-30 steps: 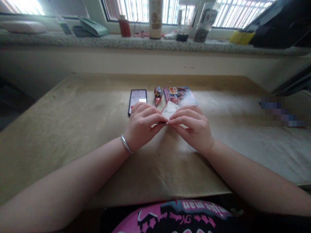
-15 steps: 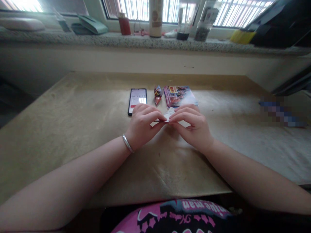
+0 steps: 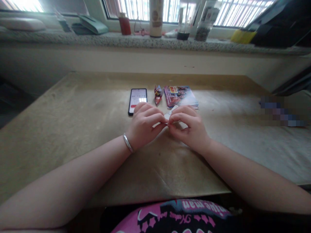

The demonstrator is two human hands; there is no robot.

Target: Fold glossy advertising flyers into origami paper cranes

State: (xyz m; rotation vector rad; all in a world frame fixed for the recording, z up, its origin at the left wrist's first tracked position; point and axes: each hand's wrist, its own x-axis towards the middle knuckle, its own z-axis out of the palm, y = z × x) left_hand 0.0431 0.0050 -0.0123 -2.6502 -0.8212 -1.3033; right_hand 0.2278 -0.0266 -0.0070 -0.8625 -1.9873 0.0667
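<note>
A small piece of white paper (image 3: 170, 111) is pinched between my two hands, just above the table; most of it is hidden by my fingers. My left hand (image 3: 147, 124), with a silver bangle at the wrist, has its thumb and forefinger closed on the near edge. My right hand (image 3: 189, 124) pinches the paper from the other side, its fingertips touching those of the left. Just beyond lie a folded piece of glossy printed paper (image 3: 158, 94) and a stack of colourful printed sheets (image 3: 181, 95).
A phone (image 3: 137, 95) showing a timer lies behind my left hand. At the right of the table (image 3: 97, 110) is a blurred strip (image 3: 282, 113). Bottles, a red container (image 3: 124, 24) and other items line the stone windowsill (image 3: 136, 40).
My right hand has shifted slightly left and its fingers have curled in closer to the left fingertips. The paper's visible part has tilted a little to the right.
</note>
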